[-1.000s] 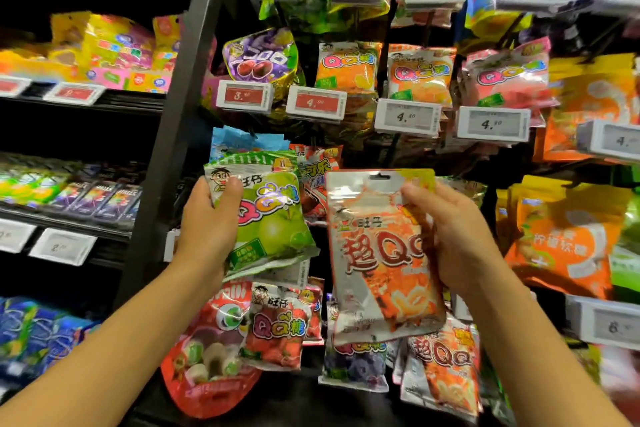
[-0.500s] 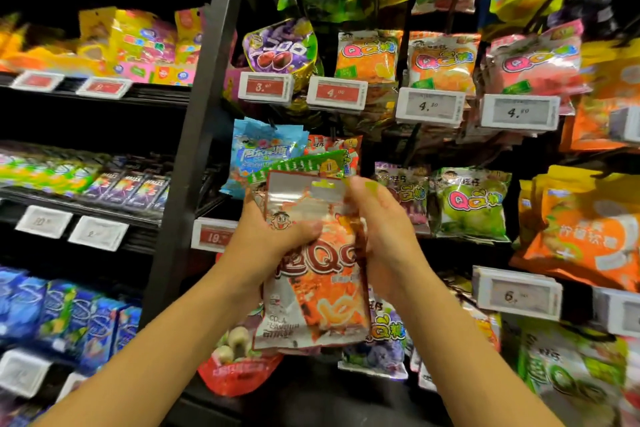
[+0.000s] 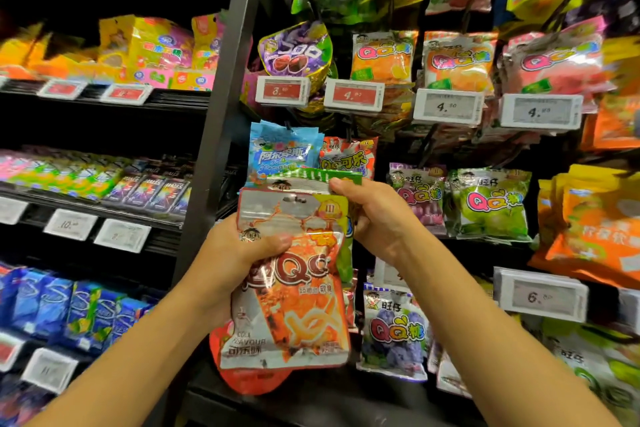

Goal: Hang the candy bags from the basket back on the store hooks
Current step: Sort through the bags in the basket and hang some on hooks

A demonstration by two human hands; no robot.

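Candy bags, two stacked, were held in front of the hook rack, level with its middle row. The orange bag [image 3: 289, 284] faced the viewer; the green bag [image 3: 313, 178] lay behind it, only its top strip and right edge showing. The left hand [image 3: 239, 253] gripped both at mid-height, thumb pressed across the orange bag's front. The right hand [image 3: 374, 215] pinched the green bag's top strip. Both bags looked light, soft and crinkly, probably slippery; the flat top seal, where the orange bag's hang hole [image 3: 294, 199] showed, seemed the firmest place to hold. No basket was visible.
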